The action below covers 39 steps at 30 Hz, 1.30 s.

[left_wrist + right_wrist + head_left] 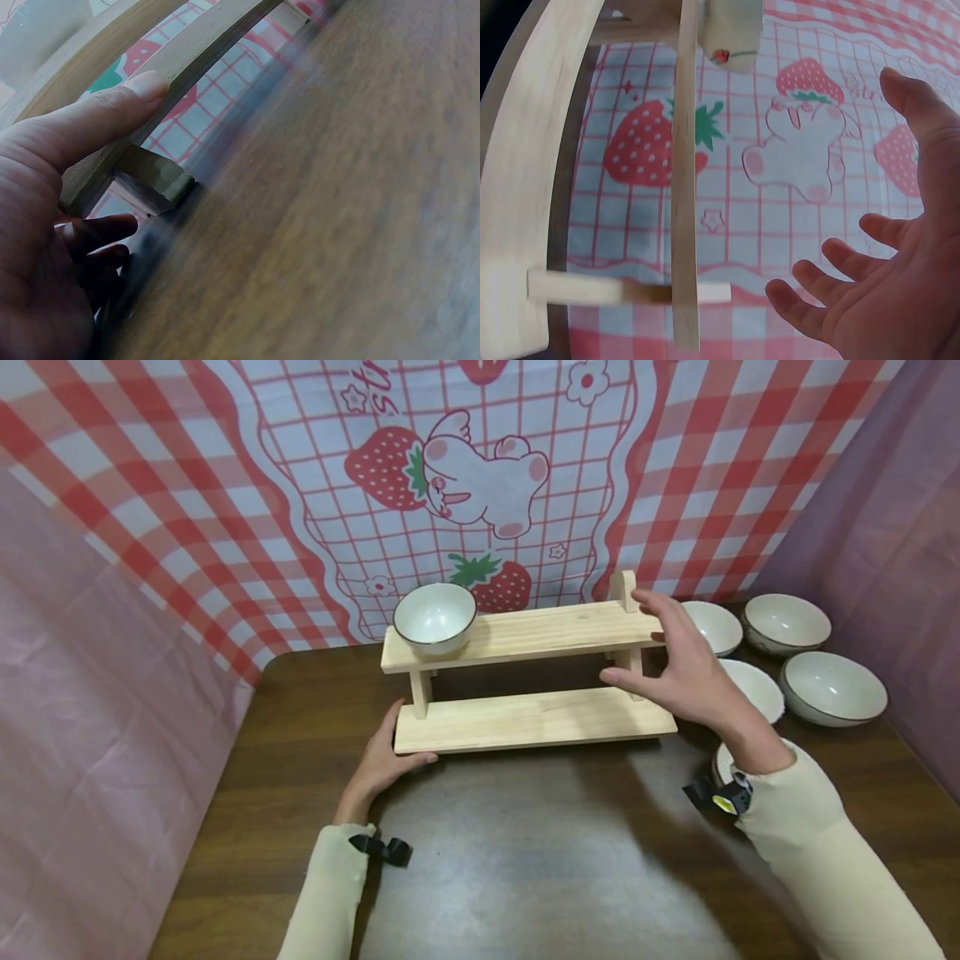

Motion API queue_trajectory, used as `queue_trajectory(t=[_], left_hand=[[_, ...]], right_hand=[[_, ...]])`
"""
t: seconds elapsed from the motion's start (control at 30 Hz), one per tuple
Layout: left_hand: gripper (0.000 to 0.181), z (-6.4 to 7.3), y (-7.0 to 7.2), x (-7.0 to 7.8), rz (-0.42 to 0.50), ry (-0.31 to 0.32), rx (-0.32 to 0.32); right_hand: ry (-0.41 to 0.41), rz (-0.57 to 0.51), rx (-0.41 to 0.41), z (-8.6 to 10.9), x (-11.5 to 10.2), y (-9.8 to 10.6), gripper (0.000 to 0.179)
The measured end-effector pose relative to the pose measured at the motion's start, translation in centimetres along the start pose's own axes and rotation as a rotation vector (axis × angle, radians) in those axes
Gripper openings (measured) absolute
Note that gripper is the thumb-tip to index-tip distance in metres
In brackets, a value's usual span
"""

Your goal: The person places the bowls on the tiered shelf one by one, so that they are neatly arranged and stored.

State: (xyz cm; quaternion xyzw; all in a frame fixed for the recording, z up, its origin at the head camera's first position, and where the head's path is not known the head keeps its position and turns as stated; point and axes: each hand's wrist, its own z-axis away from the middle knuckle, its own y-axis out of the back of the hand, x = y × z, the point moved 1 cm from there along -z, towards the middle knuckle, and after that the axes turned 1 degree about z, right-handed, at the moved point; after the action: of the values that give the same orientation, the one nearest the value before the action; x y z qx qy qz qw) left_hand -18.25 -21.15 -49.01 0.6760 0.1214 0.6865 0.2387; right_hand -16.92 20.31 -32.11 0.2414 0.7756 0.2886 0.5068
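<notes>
Desk: brown wood grain, near part between the two sleeves.
Left hand: fingers and thumb gripping the left end of the wooden rack at its lower board; thumb along the near edge.
Near bowl: on the right, partly hidden by the right wrist.
Right hand: fingers spread, beside the rack's right end; right wrist view shows a gap to the boards.
Rack position: two-tiered, toward the far side, mid-width.
Top-board bowl: upright, at the left end.
Other bowls: four, far right, upright.
Strawberry-print cloth: hangs behind the rack.
</notes>
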Motion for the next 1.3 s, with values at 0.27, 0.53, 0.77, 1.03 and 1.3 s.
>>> queue_trajectory(t=[0.27,0.53,0.77,1.03,1.3], left_hand=[[0.113,0.0,0.0,0.1,0.01,-0.004,0.005],[0.113,0.1,0.1,0.0,0.015,-0.002,0.003],[0.113,0.0,0.1,-0.1,0.007,-0.001,0.004],[0.113,0.0,0.0,-0.1,0.012,0.006,-0.001],[0.112,0.1,-0.1,0.0,0.01,0.011,0.0]], right_hand=[[-0.001,0.039,0.105,2.4,2.1,2.0,0.099],[-0.048,0.017,0.153,4.9,3.9,3.3,0.103],[-0.085,0.016,0.152,6.7,5.4,3.8,0.102],[-0.148,0.045,0.172,9.5,6.8,4.2,0.1],[-0.223,0.091,0.18,12.6,8.9,4.6,0.099]])
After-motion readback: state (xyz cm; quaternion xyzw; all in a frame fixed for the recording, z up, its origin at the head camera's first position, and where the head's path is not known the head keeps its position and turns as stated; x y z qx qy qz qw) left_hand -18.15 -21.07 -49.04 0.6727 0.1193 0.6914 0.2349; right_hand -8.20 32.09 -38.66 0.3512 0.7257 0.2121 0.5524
